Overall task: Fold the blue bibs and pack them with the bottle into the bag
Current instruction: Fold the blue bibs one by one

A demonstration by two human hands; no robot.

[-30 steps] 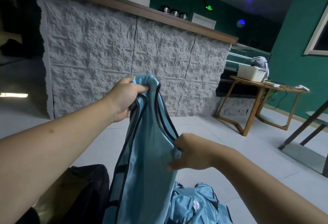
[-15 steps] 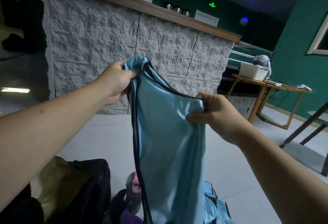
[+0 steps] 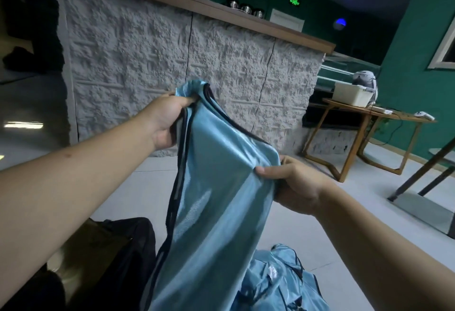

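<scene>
A light blue bib (image 3: 216, 200) with dark trim hangs in the air in front of me, held up by both hands. My left hand (image 3: 165, 118) grips its top left corner, fingers curled round the bunched fabric. My right hand (image 3: 293, 185) pinches the top right corner, lower than the left. More blue bibs (image 3: 278, 283) lie crumpled on the floor at the bottom right. A black bag (image 3: 118, 251) stands open on the floor at the lower left, partly behind the hanging bib. The bottle is hidden.
A rough white stone counter (image 3: 172, 64) with a wooden top stands straight ahead. A wooden table (image 3: 366, 123) with a white box is at the right, and a dark metal frame (image 3: 423, 175) farther right. The floor is pale tile.
My right hand has dropped lower and to the right with its corner, and the bib now slopes down from left to right. The bottle seen below the bib half a second ago is now covered.
</scene>
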